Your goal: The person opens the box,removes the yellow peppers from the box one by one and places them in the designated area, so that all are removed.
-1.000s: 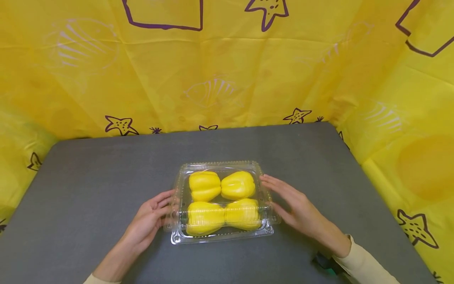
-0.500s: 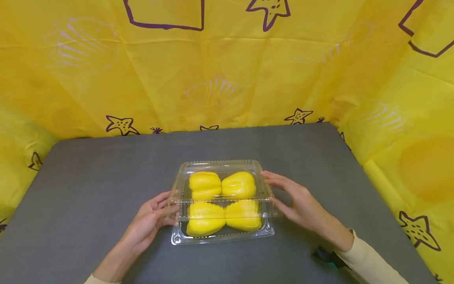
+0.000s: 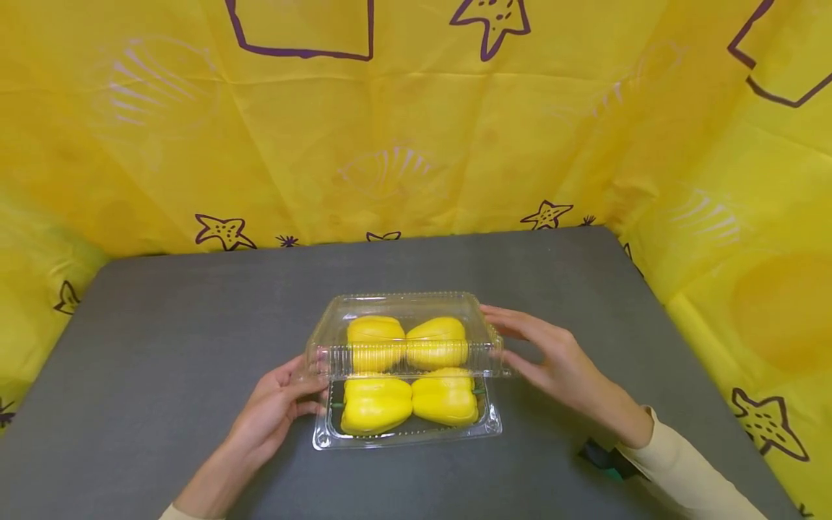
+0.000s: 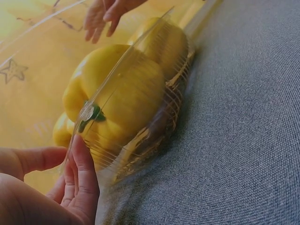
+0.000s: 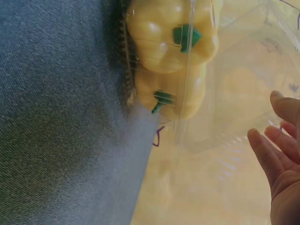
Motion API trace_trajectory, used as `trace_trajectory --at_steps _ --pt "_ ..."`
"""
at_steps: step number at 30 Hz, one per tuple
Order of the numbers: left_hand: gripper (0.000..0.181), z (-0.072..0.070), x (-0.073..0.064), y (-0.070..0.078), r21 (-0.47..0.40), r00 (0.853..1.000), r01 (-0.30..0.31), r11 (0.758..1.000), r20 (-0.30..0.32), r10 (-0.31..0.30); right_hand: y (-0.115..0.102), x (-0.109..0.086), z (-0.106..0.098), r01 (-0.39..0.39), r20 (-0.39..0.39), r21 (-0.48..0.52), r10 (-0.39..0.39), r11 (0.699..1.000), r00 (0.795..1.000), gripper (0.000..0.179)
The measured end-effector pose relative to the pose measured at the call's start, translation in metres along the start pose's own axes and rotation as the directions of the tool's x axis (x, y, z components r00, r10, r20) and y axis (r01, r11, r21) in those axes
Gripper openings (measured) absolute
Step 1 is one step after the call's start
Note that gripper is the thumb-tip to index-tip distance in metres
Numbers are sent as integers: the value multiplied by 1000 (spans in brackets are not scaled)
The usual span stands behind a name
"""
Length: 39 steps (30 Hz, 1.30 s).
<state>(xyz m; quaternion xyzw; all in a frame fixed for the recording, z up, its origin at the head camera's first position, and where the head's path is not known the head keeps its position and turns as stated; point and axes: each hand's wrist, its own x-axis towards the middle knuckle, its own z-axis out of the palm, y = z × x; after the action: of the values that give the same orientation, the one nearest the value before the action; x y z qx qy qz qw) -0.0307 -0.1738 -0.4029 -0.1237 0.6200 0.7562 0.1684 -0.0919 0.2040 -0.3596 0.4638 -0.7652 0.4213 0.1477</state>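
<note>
A clear plastic clamshell container [image 3: 403,442] stands on the grey table with its lid [image 3: 403,307] tilted up, hinged at the back. Inside lie several yellow bell peppers [image 3: 378,403] with green stems. At the container's left side my left hand [image 3: 269,408] pinches the rim between thumb and fingers; the left wrist view shows the clear edge passing between them. My right hand [image 3: 552,361] is on the other side, fingers extended and fingertips at the lid's right edge. Thumb and fingers of it stand apart in the right wrist view.
A yellow cloth [image 3: 416,144] printed with starfish and fish surrounds the grey table [image 3: 195,325] at the back and sides. By the right sleeve [image 3: 689,462] lies a small dark object [image 3: 604,458] with some green on it.
The lid's front edge has risen and tipped backward, uncovering the front peppers. My right hand has gone slightly up with it; my left hand stays almost in place.
</note>
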Motion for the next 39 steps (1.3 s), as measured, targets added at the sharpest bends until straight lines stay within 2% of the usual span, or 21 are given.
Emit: trace_trajectory --at_steps 3,7,10,15,24,34,39 --pt "59 0 0 0 -6 1000 7 1000 11 -7 2 1 -2 -13 -5 2 13 1000 1000 44" --pt "40 0 0 -2 -24 1000 1 1000 23 0 5 1 -4 -48 -6 4 48 999 999 46" --pt "35 -1 1 -3 -27 999 -16 1000 41 17 7 2 -5 -60 -11 12 61 998 998 47" --pt "48 -3 1 -4 -25 996 -39 999 73 41 9 4 -3 -45 -35 33 47 998 998 47" --pt "56 -4 0 -2 -5 998 -20 1000 63 20 14 11 -3 3 -53 48 0 999 999 48" --pt "57 -5 0 0 2 997 -16 1000 70 16 16 17 -8 -100 -17 33 101 994 995 45" --pt "59 -5 1 0 10 997 -7 1000 78 7 21 19 -10 -147 -29 69 150 987 988 59"
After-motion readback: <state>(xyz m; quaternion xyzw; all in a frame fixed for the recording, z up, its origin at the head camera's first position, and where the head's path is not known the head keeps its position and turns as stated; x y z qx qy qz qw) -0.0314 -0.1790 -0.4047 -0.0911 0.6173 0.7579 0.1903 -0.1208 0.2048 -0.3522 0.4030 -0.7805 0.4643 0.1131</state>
